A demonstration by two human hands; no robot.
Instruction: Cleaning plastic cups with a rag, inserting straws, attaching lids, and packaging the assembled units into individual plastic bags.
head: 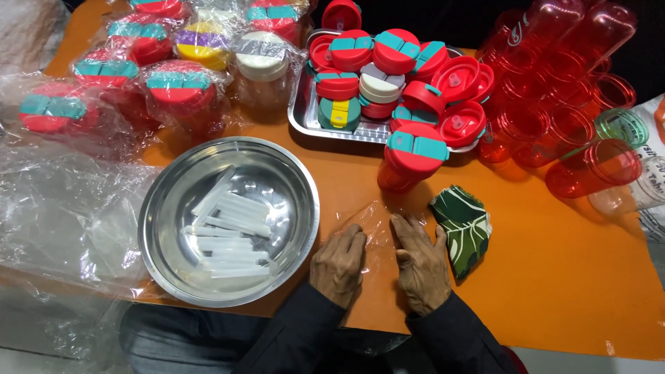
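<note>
Here, both hands rest palm-down on a clear plastic bag [377,225] spread flat on the orange desk [554,277]. The left hand [338,263] lies with fingers extended and close together, pressing the bag's near-left part; it grips nothing. The right hand [420,262] lies likewise flat and open, fingers slightly spread, on the bag's right part. The two hands are just beside each other, apart by a narrow gap.

Immediately beyond the bag stands a red bottle [409,163] with a red-and-teal lid, upright, near the fingertips. Just right of the right hand lies a folded green cloth [463,228] with a white leaf pattern. Left of the left hand, almost touching it, sits a round steel bowl [166,228] holding a heap of clear plastic straws [228,232].

Farther back, a rectangular steel tray [301,118] carries a pile of loose lids [388,76], mostly red and teal, with one green-yellow and one white. To the tray's right, uncapped red transparent bottles [561,104] lie stacked on their sides. At the far left stand finished bottles wrapped in clear plastic [173,90], and loose plastic sheeting [62,215] covers the desk's left edge.
</note>
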